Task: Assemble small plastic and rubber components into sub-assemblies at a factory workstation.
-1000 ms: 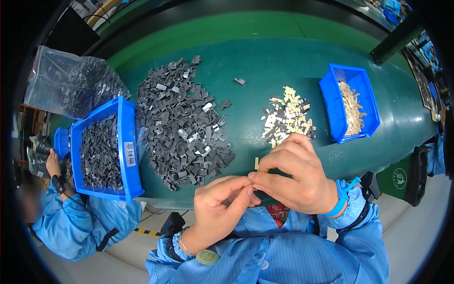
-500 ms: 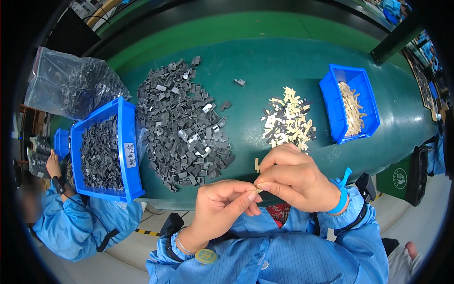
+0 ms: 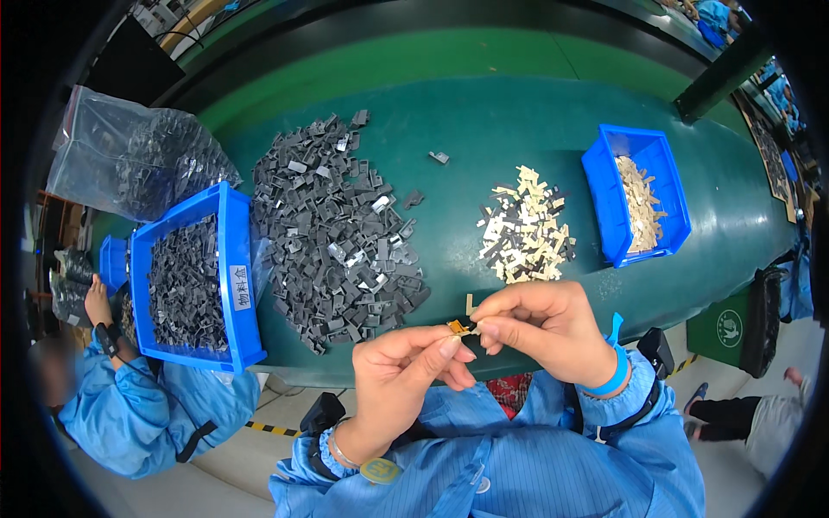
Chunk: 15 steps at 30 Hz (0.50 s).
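Close to the table's near edge, the thumb and forefinger of my left hand (image 3: 406,363) pinch a small amber-yellow piece (image 3: 458,327). My right hand (image 3: 544,328) is closed in a pinch just beside it, on a tiny pale strip (image 3: 472,331) that meets the amber piece; whether the two are joined I cannot tell. Just beyond my fingertips a single cream L-shaped piece (image 3: 470,304) lies on the green table. A heap of small cream and black flat pieces (image 3: 527,229) spreads farther out, beyond my right hand.
Dark grey plastic parts form a large pile (image 3: 337,242) left of centre. Left of that stands a blue bin (image 3: 237,285) of similar parts, with a clear bag (image 3: 129,155) behind. A blue bin (image 3: 609,198) of tan pieces is at right. A co-worker's blue sleeve (image 3: 129,414) shows at far left.
My fingertips have drawn slightly apart, and the amber piece now shows between them. My right hand has come a little nearer to me, uncovering more of the cream and black heap.
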### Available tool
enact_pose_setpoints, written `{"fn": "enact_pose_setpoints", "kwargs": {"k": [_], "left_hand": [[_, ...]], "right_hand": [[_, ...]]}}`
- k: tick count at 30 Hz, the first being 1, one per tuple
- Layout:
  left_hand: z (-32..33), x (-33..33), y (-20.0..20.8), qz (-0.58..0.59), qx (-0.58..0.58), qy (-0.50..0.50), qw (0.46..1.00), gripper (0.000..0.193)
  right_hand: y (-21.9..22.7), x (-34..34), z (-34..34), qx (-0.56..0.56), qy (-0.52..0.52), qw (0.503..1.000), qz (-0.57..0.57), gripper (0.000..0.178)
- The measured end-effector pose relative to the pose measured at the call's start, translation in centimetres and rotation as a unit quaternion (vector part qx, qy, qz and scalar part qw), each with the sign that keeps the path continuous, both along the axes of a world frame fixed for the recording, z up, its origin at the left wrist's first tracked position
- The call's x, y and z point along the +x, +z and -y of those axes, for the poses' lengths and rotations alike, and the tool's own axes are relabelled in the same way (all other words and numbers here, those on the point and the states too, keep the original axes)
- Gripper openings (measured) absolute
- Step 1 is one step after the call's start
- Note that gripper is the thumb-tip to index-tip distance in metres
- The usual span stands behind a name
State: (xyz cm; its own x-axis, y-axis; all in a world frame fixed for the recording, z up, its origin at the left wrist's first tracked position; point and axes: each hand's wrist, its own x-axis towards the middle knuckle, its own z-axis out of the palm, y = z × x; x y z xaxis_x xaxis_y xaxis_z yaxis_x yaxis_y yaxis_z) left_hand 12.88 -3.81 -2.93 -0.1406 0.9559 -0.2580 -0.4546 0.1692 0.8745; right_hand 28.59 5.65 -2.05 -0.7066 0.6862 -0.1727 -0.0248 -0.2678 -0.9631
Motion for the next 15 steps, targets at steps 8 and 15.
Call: {"fn": "enact_pose_setpoints", "kwargs": {"k": [8,15], "left_hand": [[-0.1,0.4,-0.3,-0.03,-0.011,0.003,0.999,0.013],[0.0,-0.4,-1.4,-0.099,0.116,0.024,0.988,0.015]], "right_hand": [[-0.3,-0.8,0.7,0.098,-0.023,0.995,-0.006,0.007],[-0.1,-0.7,0.3,0.107,0.021,0.994,0.029,0.008]]}}
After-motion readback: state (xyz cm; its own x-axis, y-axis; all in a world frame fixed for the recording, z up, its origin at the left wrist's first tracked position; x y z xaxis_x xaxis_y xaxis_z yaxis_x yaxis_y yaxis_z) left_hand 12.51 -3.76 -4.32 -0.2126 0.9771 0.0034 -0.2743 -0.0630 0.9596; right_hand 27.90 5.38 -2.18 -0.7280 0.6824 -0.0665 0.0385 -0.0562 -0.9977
